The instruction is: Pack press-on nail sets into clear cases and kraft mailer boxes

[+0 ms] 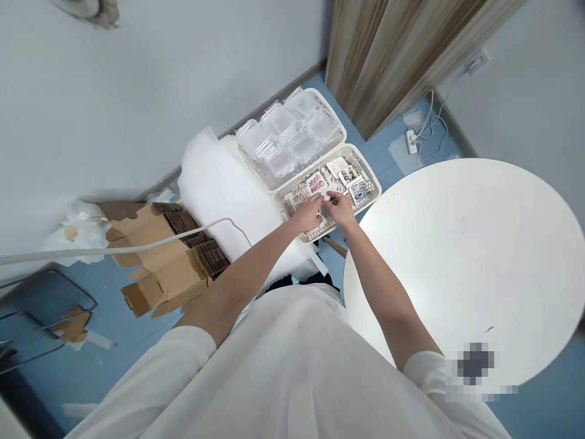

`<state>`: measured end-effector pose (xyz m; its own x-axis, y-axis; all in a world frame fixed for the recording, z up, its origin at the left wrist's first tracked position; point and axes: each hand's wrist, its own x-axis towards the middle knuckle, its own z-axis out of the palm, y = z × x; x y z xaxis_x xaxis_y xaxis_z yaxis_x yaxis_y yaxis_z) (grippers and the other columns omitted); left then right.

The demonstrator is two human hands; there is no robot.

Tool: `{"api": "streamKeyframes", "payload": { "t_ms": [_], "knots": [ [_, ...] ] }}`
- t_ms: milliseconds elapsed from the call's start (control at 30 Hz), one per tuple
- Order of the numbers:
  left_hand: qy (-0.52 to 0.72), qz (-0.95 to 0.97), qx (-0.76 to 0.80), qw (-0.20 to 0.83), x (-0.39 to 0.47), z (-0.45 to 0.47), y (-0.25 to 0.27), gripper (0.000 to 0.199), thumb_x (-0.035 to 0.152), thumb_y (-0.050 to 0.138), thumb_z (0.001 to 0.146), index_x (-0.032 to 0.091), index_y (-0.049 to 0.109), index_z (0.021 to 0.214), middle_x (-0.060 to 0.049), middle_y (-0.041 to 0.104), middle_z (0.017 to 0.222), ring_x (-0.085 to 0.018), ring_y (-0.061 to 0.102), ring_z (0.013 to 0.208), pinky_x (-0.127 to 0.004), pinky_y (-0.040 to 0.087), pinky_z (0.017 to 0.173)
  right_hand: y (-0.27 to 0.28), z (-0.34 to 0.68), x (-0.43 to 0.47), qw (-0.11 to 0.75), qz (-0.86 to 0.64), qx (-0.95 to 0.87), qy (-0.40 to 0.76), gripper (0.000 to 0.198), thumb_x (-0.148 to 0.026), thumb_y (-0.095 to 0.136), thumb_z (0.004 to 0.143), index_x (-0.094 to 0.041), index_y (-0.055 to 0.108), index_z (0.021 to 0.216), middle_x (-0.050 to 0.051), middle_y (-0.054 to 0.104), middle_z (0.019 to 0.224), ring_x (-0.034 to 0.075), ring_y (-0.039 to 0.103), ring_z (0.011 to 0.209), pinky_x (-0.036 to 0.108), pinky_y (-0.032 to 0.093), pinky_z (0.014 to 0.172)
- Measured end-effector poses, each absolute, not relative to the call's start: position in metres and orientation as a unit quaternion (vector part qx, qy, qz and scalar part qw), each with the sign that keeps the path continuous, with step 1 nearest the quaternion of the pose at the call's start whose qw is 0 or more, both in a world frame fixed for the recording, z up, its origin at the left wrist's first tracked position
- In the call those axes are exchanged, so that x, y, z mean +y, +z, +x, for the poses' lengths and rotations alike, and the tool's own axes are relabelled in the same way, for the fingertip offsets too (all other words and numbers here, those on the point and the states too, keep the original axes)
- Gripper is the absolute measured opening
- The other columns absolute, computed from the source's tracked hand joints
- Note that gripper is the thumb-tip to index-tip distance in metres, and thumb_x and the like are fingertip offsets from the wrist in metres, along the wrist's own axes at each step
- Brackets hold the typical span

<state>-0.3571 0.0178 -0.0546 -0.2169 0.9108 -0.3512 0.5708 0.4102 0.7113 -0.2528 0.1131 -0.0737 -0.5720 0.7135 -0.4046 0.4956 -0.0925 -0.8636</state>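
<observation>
Both of my hands reach into a cream plastic basket (374, 183) filled with small flat packs (316, 182) that look like sets of press-on nails. Over the packs at the basket's near side lies my left hand (307, 214), fingers stretched out and thumb apart. Just to its right, my right hand (340, 209) has its fingers curled and pressed together; whatever is between them is too small to make out. A blue-toned pack (359, 191) sits by the right hand, at the basket's right end.
Behind stands a second basket (342, 131) with clear plastic boxes (280, 122). White wrapping (219, 183) and cardboard boxes (159, 268) are on the left, crossed by a pale cable (137, 249). A round white table (470, 256) fills the right. A power strip (411, 141) lies on the floor.
</observation>
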Motion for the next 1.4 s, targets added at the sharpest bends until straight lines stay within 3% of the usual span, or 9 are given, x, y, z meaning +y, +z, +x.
{"api": "streamKeyframes", "payload": {
  "t_ms": [100,267,433,567,667,867,1067,1267,1400],
  "knots": [
    [0.235,0.492,0.742,0.391,0.017,-0.358,-0.053,0.066,0.009,0.053,0.066,0.011,0.039,0.13,-0.014,0.032,0.141,-0.03,0.028,0.13,-0.043,0.024,0.108,-0.059,-0.245,0.114,0.092,-0.495,-0.627,0.595,0.045,-0.033,0.059,0.071,-0.012,0.057,0.111,0.007,0.064,0.08,0.017,0.061,0.068,0.038,0.05,0.071],
    [0.333,0.428,0.746,0.387,0.013,-0.357,-0.04,0.056,0.014,0.054,0.072,0.014,0.043,0.127,-0.013,0.04,0.136,-0.027,0.035,0.127,-0.04,0.026,0.107,-0.031,-0.225,0.106,0.158,-0.517,-0.615,0.574,0.038,-0.037,0.058,0.07,-0.013,0.063,0.099,0.007,0.066,0.087,0.016,0.061,0.071,0.036,0.05,0.072],
    [0.493,0.267,0.68,0.472,-0.004,-0.344,-0.018,0.044,0.028,0.049,0.081,0.014,0.044,0.123,-0.011,0.062,0.106,-0.02,0.061,0.094,-0.035,0.048,0.083,-0.001,-0.211,0.067,0.212,-0.502,-0.584,0.602,0.039,-0.04,0.061,0.069,-0.015,0.062,0.099,0.003,0.065,0.072,0.015,0.06,0.068,0.035,0.051,0.071],
    [0.563,0.159,0.648,0.488,-0.029,-0.335,-0.001,0.034,0.027,0.053,0.079,0.013,0.051,0.11,-0.006,0.066,0.08,-0.014,0.064,0.07,-0.027,0.051,0.066,0.018,-0.208,0.02,0.23,-0.485,-0.567,0.625,0.038,-0.04,0.063,0.067,-0.016,0.062,0.097,0.003,0.066,0.072,0.017,0.062,0.072,0.036,0.05,0.074],
    [0.583,0.15,0.646,0.468,-0.051,-0.338,0.005,0.029,0.026,0.056,0.076,0.013,0.056,0.103,-0.002,0.065,0.07,-0.012,0.062,0.062,-0.026,0.051,0.062,0.024,-0.203,-0.011,0.243,-0.475,-0.551,0.641,0.037,-0.038,0.063,0.067,-0.017,0.059,0.097,0.006,0.067,0.086,0.018,0.063,0.08,0.036,0.05,0.077],
    [0.567,0.264,0.606,0.491,-0.077,-0.355,0.004,0.029,0.022,0.057,0.072,0.012,0.062,0.098,-0.002,0.065,0.072,-0.012,0.061,0.066,-0.027,0.051,0.066,0.03,-0.184,-0.039,0.287,-0.51,-0.552,0.594,0.044,-0.039,0.061,0.068,-0.02,0.052,0.107,0.011,0.056,0.116,0.016,0.062,0.079,0.034,0.051,0.072],
    [0.5,0.411,0.58,0.494,-0.078,-0.345,0.012,0.032,0.024,0.055,0.073,0.011,0.064,0.101,-0.003,0.063,0.073,-0.012,0.059,0.065,-0.027,0.049,0.064,0.043,-0.171,-0.045,0.303,-0.512,-0.538,0.597,0.047,-0.039,0.062,0.067,-0.019,0.052,0.109,0.007,0.062,0.099,0.013,0.059,0.071,0.03,0.05,0.064],
    [0.46,0.476,0.578,0.478,-0.068,-0.311,0.027,0.035,0.026,0.054,0.075,0.014,0.062,0.106,-0.001,0.059,0.069,-0.011,0.055,0.062,-0.025,0.045,0.061,0.044,-0.144,-0.054,0.334,-0.504,-0.519,0.605,0.033,-0.036,0.064,0.066,-0.018,0.055,0.092,0.004,0.063,0.087,0.014,0.059,0.069,0.029,0.049,0.063],
    [0.487,0.426,0.627,0.435,-0.065,-0.268,0.037,0.036,0.033,0.061,0.071,0.016,0.059,0.103,-0.004,0.06,0.084,-0.014,0.056,0.077,-0.025,0.045,0.066,0.044,-0.111,-0.06,0.397,-0.551,-0.562,0.471,0.017,-0.033,0.057,0.073,-0.019,0.054,0.083,0.002,0.062,0.081,0.014,0.057,0.069,0.03,0.048,0.064]
  ]
}}
